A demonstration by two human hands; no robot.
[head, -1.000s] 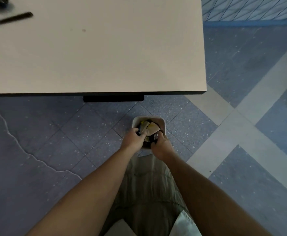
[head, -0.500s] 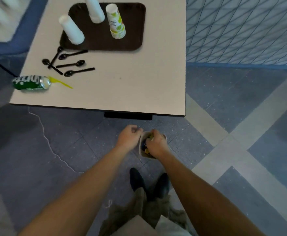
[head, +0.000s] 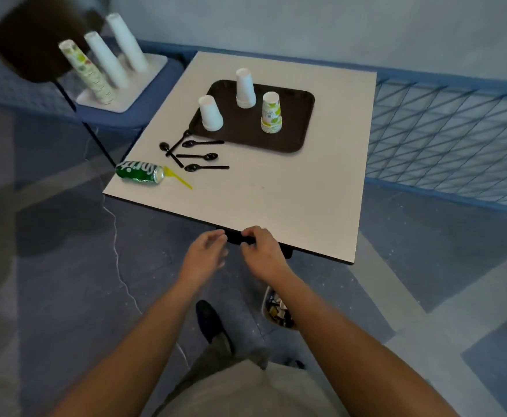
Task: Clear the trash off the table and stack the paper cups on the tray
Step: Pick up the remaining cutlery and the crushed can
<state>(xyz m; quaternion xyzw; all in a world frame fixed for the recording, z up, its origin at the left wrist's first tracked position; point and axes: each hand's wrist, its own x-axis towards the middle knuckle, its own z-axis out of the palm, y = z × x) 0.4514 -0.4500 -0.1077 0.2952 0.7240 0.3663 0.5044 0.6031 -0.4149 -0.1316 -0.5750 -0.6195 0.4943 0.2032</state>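
From the head view, the brown tray (head: 293,127) sits on the far half of the desk (head: 276,203). It carries three upside-down stacks of paper cups: a white stack (head: 210,113) at its left end, a taller white stack (head: 245,88) behind, and a green-printed stack (head: 271,113) to the right. All three stand apart from one another.

On the floor beside the person's right forearm, a small pale bin (head: 265,299) holds crumpled wrappers (head: 278,309). The arm covers part of it.

Five black plastic spoons (head: 199,156) lie scattered on the desk just in front of the tray's left end. A green Sprite can (head: 139,173) lies on its side near the desk's left corner, with a yellow plastic fork (head: 179,178) at its open end.

The left hand (head: 205,255) hangs before the desk's near edge, fingers loosely spread and holding nothing. The right hand (head: 262,251) is close beside it with its fingers curled under. Its palm faces away, so I cannot tell whether it grips anything.

A low blue side table (head: 168,70) stands to the left with three more cup stacks (head: 105,66). A blue mesh railing (head: 444,136) runs along the right, above the grey-blue tiled floor (head: 66,281).
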